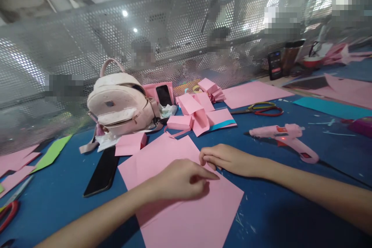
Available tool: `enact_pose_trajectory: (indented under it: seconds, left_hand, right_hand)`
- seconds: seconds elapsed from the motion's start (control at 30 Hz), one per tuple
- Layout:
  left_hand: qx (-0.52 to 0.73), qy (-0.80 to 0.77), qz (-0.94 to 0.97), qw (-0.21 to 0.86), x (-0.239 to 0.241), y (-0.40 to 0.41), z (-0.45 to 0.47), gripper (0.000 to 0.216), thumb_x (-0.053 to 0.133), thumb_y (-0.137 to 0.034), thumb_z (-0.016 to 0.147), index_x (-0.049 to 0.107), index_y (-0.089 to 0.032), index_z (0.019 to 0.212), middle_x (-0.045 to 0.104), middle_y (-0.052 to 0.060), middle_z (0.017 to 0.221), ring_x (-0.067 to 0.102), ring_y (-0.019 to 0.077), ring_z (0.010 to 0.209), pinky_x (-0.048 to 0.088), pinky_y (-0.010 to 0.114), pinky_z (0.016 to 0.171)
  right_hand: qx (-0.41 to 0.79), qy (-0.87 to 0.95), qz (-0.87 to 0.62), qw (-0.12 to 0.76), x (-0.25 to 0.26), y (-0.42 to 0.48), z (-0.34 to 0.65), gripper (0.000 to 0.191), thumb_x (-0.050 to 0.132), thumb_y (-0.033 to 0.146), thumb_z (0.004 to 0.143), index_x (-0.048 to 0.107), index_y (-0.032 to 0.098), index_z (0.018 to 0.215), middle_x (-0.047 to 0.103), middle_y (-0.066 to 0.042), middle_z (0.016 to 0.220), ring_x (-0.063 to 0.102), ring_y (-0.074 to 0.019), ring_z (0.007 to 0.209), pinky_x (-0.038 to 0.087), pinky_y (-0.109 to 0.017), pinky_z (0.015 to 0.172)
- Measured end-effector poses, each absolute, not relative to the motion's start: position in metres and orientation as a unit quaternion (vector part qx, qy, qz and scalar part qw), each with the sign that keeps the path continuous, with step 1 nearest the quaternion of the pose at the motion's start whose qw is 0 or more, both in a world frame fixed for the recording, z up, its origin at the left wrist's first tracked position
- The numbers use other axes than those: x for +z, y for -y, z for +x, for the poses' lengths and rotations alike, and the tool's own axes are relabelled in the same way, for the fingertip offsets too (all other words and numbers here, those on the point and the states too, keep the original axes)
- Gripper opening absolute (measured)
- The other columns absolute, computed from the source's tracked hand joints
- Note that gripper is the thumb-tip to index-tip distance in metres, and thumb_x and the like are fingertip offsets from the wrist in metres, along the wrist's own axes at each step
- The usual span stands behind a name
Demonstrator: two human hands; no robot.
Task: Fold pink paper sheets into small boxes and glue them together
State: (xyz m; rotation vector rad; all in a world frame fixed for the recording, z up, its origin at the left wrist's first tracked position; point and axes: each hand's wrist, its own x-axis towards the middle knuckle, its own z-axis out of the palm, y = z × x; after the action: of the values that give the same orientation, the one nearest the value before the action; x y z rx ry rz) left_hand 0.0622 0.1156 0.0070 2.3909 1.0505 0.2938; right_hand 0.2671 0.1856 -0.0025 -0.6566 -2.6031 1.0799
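Pink paper sheet (188, 217) beneath left hand (180, 180), fingers curled under, grip hidden, and right hand (229, 159), fingers outstretched flat.

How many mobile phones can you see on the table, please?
2: a flat phone lies left of the pink sheet; an upright phone leans behind the backpack. The dark device far back might be a third.

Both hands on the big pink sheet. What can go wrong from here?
1. The pink plastic glue gun lies on the blue table just right of the right hand, red light lit: likely hot, so a sideways reach may burn.
2. The large pink paper sheet is pressed only near its right edge by the left hand and right hand: it may skew.
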Motion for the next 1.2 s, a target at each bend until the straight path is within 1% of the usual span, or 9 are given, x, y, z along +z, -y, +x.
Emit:
enact_pose_trajectory:
  seconds: [0.07, 0.2, 0.33, 0.43, 0.6, 0.7, 0.8, 1.0, 1.2]
  left_hand:
    - [0.149, -0.426, 0.840, 0.302, 0.010, -0.122, 0.058, 0.031, 0.048, -0.009, 0.083, 0.072, -0.022, 0.097, 0.076, 0.000, 0.091, 0.068, 0.0133, 0.074, 0.046, 0.020, 0.064]
    - [0.162, -0.477, 0.824, 0.258, 0.012, -0.115, 0.063, 0.006, 0.062, -0.021, 0.084, 0.067, -0.021, 0.088, 0.073, 0.000, 0.085, 0.065, 0.0165, 0.071, 0.041, 0.023, 0.061]
    - [0.151, -0.507, 0.818, 0.225, 0.009, -0.104, 0.078, 0.011, 0.072, -0.027, 0.078, 0.066, -0.021, 0.085, 0.073, 0.003, 0.084, 0.063, 0.0210, 0.070, 0.035, 0.026, 0.059]
    - [0.134, -0.495, 0.826, 0.237, 0.009, -0.104, 0.085, 0.011, 0.068, -0.024, 0.081, 0.064, -0.020, 0.071, 0.068, 0.000, 0.069, 0.059, 0.0176, 0.061, 0.030, 0.025, 0.055]
    - [0.153, -0.457, 0.840, 0.250, 0.020, -0.100, 0.089, 0.031, 0.060, -0.026, 0.088, 0.054, -0.018, 0.059, 0.057, -0.003, 0.060, 0.047, 0.0115, 0.056, 0.028, 0.024, 0.054]
    - [0.240, -0.465, 0.815, 0.249, 0.033, -0.093, 0.086, 0.034, 0.051, -0.028, 0.094, 0.051, -0.018, 0.061, 0.051, -0.003, 0.060, 0.043, 0.0099, 0.056, 0.030, 0.023, 0.055]
    - [0.356, -0.469, 0.746, 0.310, 0.044, -0.085, 0.080, 0.038, 0.051, -0.034, 0.096, 0.048, -0.018, 0.062, 0.047, -0.004, 0.057, 0.044, 0.0081, 0.051, 0.033, 0.020, 0.051]
    - [0.460, -0.444, 0.603, 0.477, 0.054, -0.068, 0.067, 0.043, 0.059, -0.055, 0.091, 0.046, -0.020, 0.069, 0.045, -0.008, 0.045, 0.041, 0.0061, 0.031, 0.031, 0.015, 0.032]
    - [0.448, -0.311, 0.564, 0.620, 0.054, -0.052, 0.051, 0.037, 0.066, -0.049, 0.089, 0.049, -0.019, 0.076, 0.055, -0.005, 0.046, 0.043, 0.0044, 0.031, 0.030, 0.012, 0.035]
  right_hand:
    - [0.374, 0.887, -0.233, 0.136, -0.005, -0.185, 0.267, 0.032, 0.033, 0.028, 0.104, 0.062, 0.019, 0.092, 0.063, 0.000, 0.075, 0.057, -0.0145, 0.067, 0.039, -0.024, 0.064]
    - [0.355, 0.893, -0.237, 0.141, -0.008, -0.186, 0.268, 0.031, 0.034, 0.030, 0.104, 0.060, 0.019, 0.092, 0.062, 0.000, 0.074, 0.057, -0.0143, 0.066, 0.039, -0.023, 0.062]
    - [0.337, 0.904, -0.222, 0.140, -0.010, -0.185, 0.269, 0.030, 0.036, 0.030, 0.104, 0.061, 0.018, 0.094, 0.064, -0.001, 0.076, 0.059, -0.0147, 0.068, 0.039, -0.023, 0.063]
    - [0.331, 0.906, -0.217, 0.148, -0.010, -0.183, 0.270, 0.029, 0.036, 0.030, 0.104, 0.063, 0.019, 0.100, 0.067, -0.002, 0.082, 0.061, -0.0159, 0.073, 0.041, -0.025, 0.067]
    - [0.341, 0.902, -0.170, 0.203, -0.010, -0.180, 0.271, 0.029, 0.040, 0.036, 0.103, 0.062, 0.019, 0.110, 0.064, -0.008, 0.109, 0.058, -0.0207, 0.100, 0.043, -0.032, 0.090]
    - [0.413, 0.867, -0.124, 0.250, -0.004, -0.175, 0.270, 0.038, 0.036, 0.044, 0.104, 0.061, 0.016, 0.109, 0.062, -0.010, 0.111, 0.056, -0.0218, 0.106, 0.041, -0.036, 0.098]
    - [0.454, 0.835, -0.144, 0.275, 0.005, -0.169, 0.267, 0.048, 0.031, 0.052, 0.103, 0.062, 0.016, 0.098, 0.063, -0.007, 0.100, 0.058, -0.0209, 0.097, 0.043, -0.034, 0.091]
    - [0.461, 0.828, -0.150, 0.282, 0.040, -0.157, 0.252, 0.040, 0.063, 0.054, 0.089, 0.063, 0.015, 0.079, 0.055, 0.001, 0.072, 0.050, -0.0140, 0.071, 0.039, -0.025, 0.068]
    - [0.619, 0.774, -0.074, 0.109, 0.089, -0.149, 0.245, 0.031, 0.071, 0.044, 0.085, 0.064, 0.014, 0.084, 0.053, 0.003, 0.074, 0.047, -0.0093, 0.066, 0.036, -0.020, 0.061]
